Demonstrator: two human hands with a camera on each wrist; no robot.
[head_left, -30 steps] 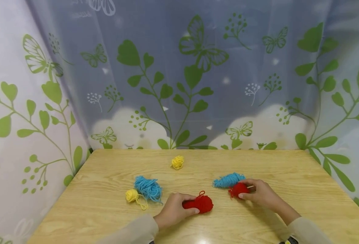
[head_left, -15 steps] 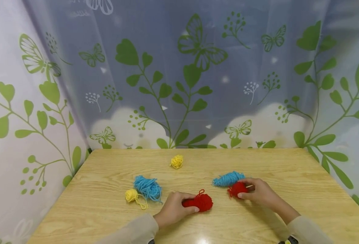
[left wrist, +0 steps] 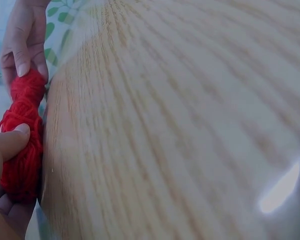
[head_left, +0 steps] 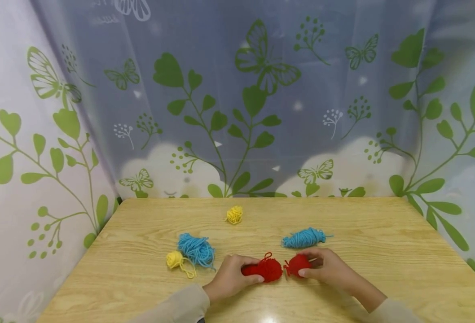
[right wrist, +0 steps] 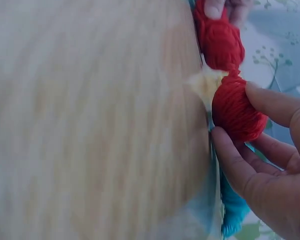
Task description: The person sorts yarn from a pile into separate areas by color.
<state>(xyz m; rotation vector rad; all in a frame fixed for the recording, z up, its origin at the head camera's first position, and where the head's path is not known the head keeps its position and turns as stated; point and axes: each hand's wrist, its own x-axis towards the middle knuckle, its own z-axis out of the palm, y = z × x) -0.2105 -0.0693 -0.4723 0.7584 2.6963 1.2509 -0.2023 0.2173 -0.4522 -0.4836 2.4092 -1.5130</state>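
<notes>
My left hand (head_left: 231, 276) grips a long bundle of red yarn (head_left: 270, 270) on the table, thumb on the near side, a small loop sticking up from it. In the left wrist view the thumb presses across that red bundle (left wrist: 22, 165). My right hand (head_left: 330, 270) holds a smaller red yarn ball (head_left: 299, 265) between thumb and fingers, just right of the bundle. Loose strands on the ball's left side point at the bundle. The right wrist view has the red ball (right wrist: 238, 111) close against the bundle's end; whether they touch I cannot tell.
Behind the right hand lies a blue yarn skein (head_left: 304, 237). To the left are a looser blue yarn bundle (head_left: 197, 249) and a small yellow yarn ball (head_left: 174, 259) with a trailing strand. Another yellow yarn ball (head_left: 234, 215) sits near the wooden table's (head_left: 148, 215) back edge.
My right hand has moved left and nearer with the small red ball, away from the blue skein and up to the red bundle. The left hand stays in place.
</notes>
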